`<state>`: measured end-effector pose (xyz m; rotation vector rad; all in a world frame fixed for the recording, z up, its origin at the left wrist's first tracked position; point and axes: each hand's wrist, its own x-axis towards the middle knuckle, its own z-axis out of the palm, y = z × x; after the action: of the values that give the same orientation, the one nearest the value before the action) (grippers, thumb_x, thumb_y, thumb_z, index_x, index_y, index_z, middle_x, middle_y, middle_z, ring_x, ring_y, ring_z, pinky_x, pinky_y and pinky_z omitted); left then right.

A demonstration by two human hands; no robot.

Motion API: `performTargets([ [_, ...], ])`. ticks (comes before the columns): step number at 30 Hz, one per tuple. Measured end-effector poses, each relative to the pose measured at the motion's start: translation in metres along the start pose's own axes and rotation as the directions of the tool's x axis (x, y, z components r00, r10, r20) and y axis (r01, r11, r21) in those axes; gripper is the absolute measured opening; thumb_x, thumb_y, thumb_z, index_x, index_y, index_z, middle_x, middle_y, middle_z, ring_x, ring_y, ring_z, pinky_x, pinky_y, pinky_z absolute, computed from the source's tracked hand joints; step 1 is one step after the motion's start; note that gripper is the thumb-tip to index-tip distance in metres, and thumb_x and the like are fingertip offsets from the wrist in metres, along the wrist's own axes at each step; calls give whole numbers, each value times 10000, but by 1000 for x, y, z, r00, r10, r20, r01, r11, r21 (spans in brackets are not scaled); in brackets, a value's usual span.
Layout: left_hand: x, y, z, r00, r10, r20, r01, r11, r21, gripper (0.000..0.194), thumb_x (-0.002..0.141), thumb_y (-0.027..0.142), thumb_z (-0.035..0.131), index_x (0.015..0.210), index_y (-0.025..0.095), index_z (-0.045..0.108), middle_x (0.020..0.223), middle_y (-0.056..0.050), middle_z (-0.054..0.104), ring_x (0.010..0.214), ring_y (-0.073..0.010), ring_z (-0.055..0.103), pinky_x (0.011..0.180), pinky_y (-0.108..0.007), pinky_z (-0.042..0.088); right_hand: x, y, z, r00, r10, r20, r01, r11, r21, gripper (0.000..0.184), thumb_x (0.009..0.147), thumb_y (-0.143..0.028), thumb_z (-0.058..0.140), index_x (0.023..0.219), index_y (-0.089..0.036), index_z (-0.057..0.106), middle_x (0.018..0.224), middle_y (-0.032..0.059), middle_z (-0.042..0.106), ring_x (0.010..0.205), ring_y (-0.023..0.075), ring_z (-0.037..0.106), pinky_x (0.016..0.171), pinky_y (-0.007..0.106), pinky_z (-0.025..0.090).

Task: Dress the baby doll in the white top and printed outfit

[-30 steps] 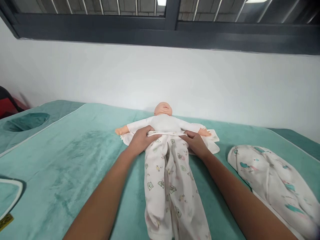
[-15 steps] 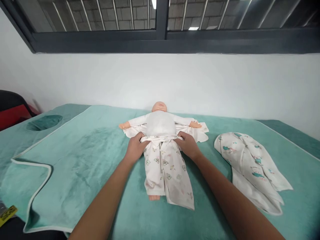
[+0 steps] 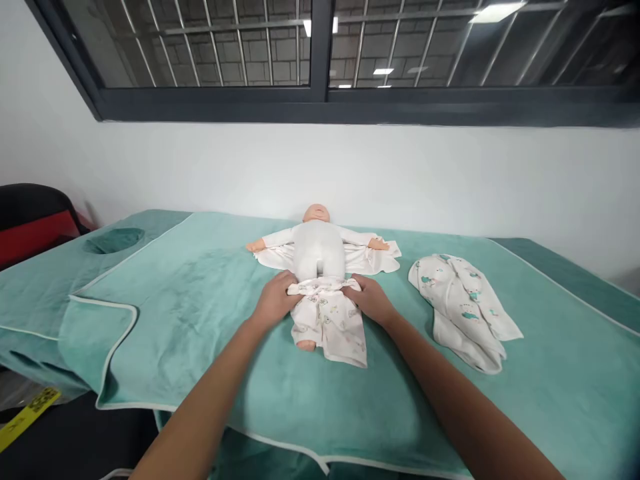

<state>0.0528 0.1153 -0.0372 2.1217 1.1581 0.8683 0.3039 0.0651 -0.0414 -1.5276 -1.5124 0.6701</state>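
A baby doll (image 3: pixel 319 243) lies on its back with its head toward the wall and its arms spread. White printed baby pants (image 3: pixel 333 320) cover its legs, with the waistband down at the top of the thighs. My left hand (image 3: pixel 277 297) is closed on one side of the waistband, and my right hand (image 3: pixel 371 298) grips the other side. One doll foot (image 3: pixel 306 345) shows below the left pant leg; the right leg's hem hangs flat, and the other foot is hidden. A pale cloth garment (image 3: pixel 373 261) is spread under the doll's arms and back.
A folded white printed baby garment (image 3: pixel 460 303) lies to the right on the green towel-like cover (image 3: pixel 200 300). A padded hole (image 3: pixel 114 241) is at the left end. A red and black chair (image 3: pixel 37 223) stands left; the wall and window (image 3: pixel 320 97) are behind.
Both hands have drawn the waistband down from the doll's waist to its thighs, baring the lower body. The camera view has shifted, showing more of the window and the front edge of the cover.
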Motion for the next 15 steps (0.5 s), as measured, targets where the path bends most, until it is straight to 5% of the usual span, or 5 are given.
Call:
performTargets([
  [4, -10, 8, 11, 986, -136, -100, 137, 991, 7, 220, 817, 383, 513, 686, 210, 479, 663, 16, 528, 709, -180, 524, 681, -289, 410, -2, -6, 11, 999, 33, -41, -30, 997, 76, 198, 758, -381, 571, 675, -203, 550, 675, -34, 569, 691, 160, 508, 610, 249, 379],
  [8, -24, 20, -3, 991, -135, -22, 134, 989, -58, 253, 810, 429, 568, 897, 192, 566, 843, -6, 626, 807, -190, 591, 712, -288, 467, -15, -14, 1, 997, 12, 78, -22, 991, 134, 264, 766, -441, 617, 828, -184, 621, 800, -5, 635, 770, 184, 571, 673, 278, 452],
  [10, -37, 25, -16, 993, -56, 99, 67, 992, -111, 519, 745, 458, 677, 1175, 200, 544, 1150, -56, 622, 1037, -225, 594, 869, -312, 484, -30, -16, -10, 975, -39, 218, -3, 982, 189, 381, 723, -437, 703, 996, -181, 632, 942, 25, 658, 878, 212, 600, 759, 315, 487],
  [12, -52, 26, -28, 967, 47, 249, -11, 990, -144, 912, 651, 467, 778, 1429, 246, 357, 1432, -101, 443, 1269, -272, 479, 1025, -356, 428, -49, -16, -18, 942, -91, 324, 23, 978, 207, 678, 633, -400, 801, 1230, -197, 554, 1133, 62, 627, 1026, 249, 591, 864, 365, 493],
  [15, -67, 26, -31, 905, 121, 407, -95, 992, -85, 1237, 543, 453, 858, 1536, 323, 132, 1564, -113, 211, 1395, -343, 328, 1082, -432, 386, -75, -16, -14, 944, -121, 307, 99, 991, 88, 1063, 471, -372, 893, 1394, -213, 392, 1304, 105, 517, 1171, 303, 527, 962, 426, 462],
])
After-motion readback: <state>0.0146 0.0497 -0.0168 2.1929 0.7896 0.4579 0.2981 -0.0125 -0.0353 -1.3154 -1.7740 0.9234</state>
